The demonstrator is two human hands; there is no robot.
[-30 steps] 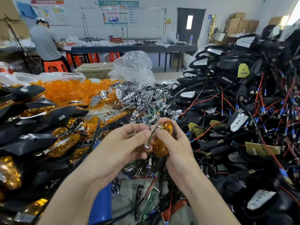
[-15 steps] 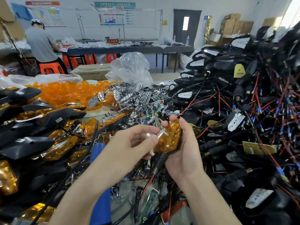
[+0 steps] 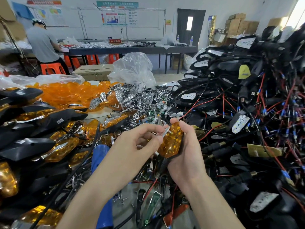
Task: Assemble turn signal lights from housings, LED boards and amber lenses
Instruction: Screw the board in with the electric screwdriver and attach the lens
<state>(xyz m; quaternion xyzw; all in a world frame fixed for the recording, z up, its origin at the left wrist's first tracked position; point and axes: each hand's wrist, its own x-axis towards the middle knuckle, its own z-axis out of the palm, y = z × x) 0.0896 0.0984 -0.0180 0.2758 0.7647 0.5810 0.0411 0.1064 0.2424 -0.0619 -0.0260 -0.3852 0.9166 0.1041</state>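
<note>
Amber plastic sits at the middle of the head view. The amber lens (image 3: pixel 171 139) is held upright above the cluttered near counter (image 3: pixel 127 212) by the right hand (image 3: pixel 186 151). That hand's fingers wrap round the unit, and the palm hides its housing. The left hand (image 3: pixel 137 142) pinches a thin chrome strip (image 3: pixel 165 131) between thumb and forefinger, with the strip's tip touching the lens's upper left edge.

To seat it well, the strip likely wants lining up along that edge first. It can then be pressed home evenly while the right hand steadies the unit; forcing it askew could bend it.

Loose lenses (image 3: pixel 69 93) heap far left and wired housings (image 3: pixel 247 96) pile right. A red sign (image 3: pixel 115 41) on the far table (image 3: pixel 132 49) appears to read 不合格区. The wall posters (image 3: pixel 117 14) and a label (image 3: pixel 59 120) on a finished light (image 3: pixel 54 117) are too small to read.
</note>
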